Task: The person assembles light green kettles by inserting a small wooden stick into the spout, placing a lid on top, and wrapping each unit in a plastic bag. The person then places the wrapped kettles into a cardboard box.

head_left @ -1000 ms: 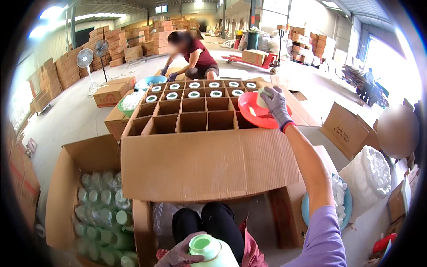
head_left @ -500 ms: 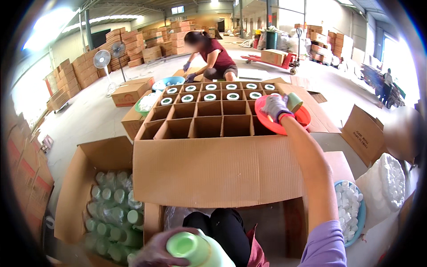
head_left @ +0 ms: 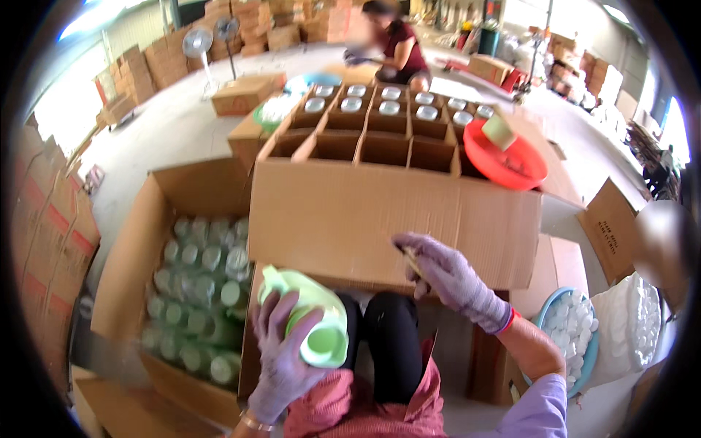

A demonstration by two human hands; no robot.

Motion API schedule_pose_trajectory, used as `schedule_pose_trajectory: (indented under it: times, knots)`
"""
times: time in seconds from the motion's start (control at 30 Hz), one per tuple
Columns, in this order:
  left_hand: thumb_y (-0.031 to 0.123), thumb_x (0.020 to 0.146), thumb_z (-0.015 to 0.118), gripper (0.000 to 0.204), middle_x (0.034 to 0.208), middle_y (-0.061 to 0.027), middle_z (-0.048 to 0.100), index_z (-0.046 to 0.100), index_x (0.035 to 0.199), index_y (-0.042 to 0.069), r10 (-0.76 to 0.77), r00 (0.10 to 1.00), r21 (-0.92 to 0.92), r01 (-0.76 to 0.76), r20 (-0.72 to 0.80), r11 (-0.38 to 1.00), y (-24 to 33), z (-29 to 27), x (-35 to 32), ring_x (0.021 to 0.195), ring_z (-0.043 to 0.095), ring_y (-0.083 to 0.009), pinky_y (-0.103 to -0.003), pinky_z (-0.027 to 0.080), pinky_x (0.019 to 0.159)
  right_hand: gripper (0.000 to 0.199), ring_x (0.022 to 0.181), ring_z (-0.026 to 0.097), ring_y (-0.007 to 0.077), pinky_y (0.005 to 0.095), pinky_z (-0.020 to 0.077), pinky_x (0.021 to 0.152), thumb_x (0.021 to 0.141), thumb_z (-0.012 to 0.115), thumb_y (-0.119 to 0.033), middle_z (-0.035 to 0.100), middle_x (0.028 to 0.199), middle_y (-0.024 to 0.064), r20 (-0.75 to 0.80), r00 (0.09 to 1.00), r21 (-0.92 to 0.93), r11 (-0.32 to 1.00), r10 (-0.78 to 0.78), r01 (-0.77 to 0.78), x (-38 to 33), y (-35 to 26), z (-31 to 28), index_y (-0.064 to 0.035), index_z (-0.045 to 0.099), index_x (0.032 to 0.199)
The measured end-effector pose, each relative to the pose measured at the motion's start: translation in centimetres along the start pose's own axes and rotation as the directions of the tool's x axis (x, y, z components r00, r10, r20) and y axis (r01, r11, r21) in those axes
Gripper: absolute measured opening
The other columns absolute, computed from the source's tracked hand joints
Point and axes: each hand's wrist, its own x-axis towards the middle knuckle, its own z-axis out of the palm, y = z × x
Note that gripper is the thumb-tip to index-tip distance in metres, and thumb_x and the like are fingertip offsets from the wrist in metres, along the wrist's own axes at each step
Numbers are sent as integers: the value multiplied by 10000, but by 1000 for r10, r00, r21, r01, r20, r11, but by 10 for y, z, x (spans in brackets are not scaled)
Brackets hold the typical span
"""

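Observation:
My left hand is wrapped round a light green plastic jug-like container, tilted so its wide round opening points toward me. My right hand, also in a pale purple glove, pinches a thin, small tan piece whose kind I cannot make out. It hovers in front of a large cardboard box with dividers. White-topped containers fill the box's far compartments; the near ones look unfilled. On its right corner rests a red basin holding small pieces, with a pale green cup at its rim.
To the left, an open carton holds several green bottles. A blue basin of white caps and a white sack stand at the right. Another person crouches beyond the box, near two fans.
My right hand has left the red basin and come down toward me with a small piece. The left hand has raised the green container further into view. The head view has shifted.

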Motion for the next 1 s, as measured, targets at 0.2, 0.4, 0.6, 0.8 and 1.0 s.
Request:
schedule_pose_trajectory:
  times: [0.2,0.4,0.6,0.8,1.0]
  knots:
    - [258,545,877,796,1316,-109,490,552,1256,109,7,999,87,-9,31,996,-16,38,-3,1284,385,-418,-597,290,1083,282,708,625,285,351,517,667,913,604,-83,636,868,135,187,963,-349,903,-194,250,-44,27,41,-51,612,1193]
    - [268,548,870,771,1289,-85,516,578,1247,127,67,997,173,-71,27,982,-2,50,-4,1262,417,-390,-598,279,1085,188,683,644,304,364,520,575,917,588,-138,610,791,139,290,924,-602,703,-250,379,-47,51,58,-42,590,1078]
    - [286,583,856,729,1295,-75,514,591,1244,131,95,995,225,-96,15,969,5,60,-7,1272,412,-398,-625,282,1074,109,584,658,302,388,511,480,885,560,-131,590,678,139,342,923,-802,457,-175,384,-39,57,71,-25,538,892]
    - [260,616,795,647,1304,-46,503,618,1234,186,90,995,370,-69,-38,927,7,77,-30,1259,419,-385,-663,263,1071,147,626,673,348,416,532,540,858,561,-113,639,701,202,343,939,-773,575,22,269,-46,58,81,20,551,922]
    - [349,754,767,667,1324,-133,481,510,1295,56,113,983,452,-36,-144,891,0,95,-54,1295,378,-421,-649,277,1075,190,651,680,365,437,547,598,924,521,-133,669,722,200,384,909,-502,863,161,59,-48,80,86,27,599,859]
